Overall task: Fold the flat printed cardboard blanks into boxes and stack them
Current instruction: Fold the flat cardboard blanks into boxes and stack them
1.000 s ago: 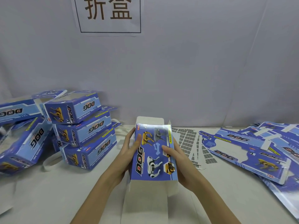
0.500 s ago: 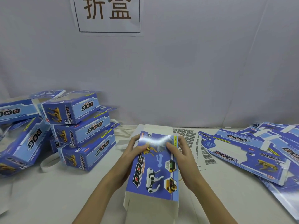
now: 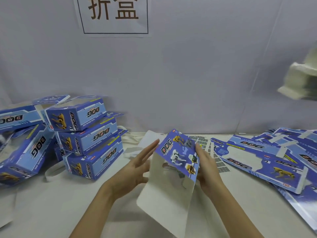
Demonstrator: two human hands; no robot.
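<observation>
A half-folded blue "DOG" box (image 3: 178,154) stands tilted over the table centre, its white inside and a long white flap turned toward me. My right hand (image 3: 205,166) grips its right edge, thumb on the printed face. My left hand (image 3: 135,166) is flat with straight fingers against the box's left side. Folded blue boxes (image 3: 85,136) are stacked three high at the left, with more folded boxes (image 3: 20,148) leaning beside them. Flat printed blanks (image 3: 267,162) lie spread at the right.
Sheets of small barcode stickers (image 3: 211,148) lie behind the held box. White paper strips (image 3: 54,170) curl on the table near the stack. A pale blurred object (image 3: 300,81) shows at the upper right edge. A sign with two characters (image 3: 115,12) hangs on the grey backdrop.
The box has turned from lying face up to tilted on edge, its white inside now showing. My left hand let go and opened flat; my right hand keeps its hold.
</observation>
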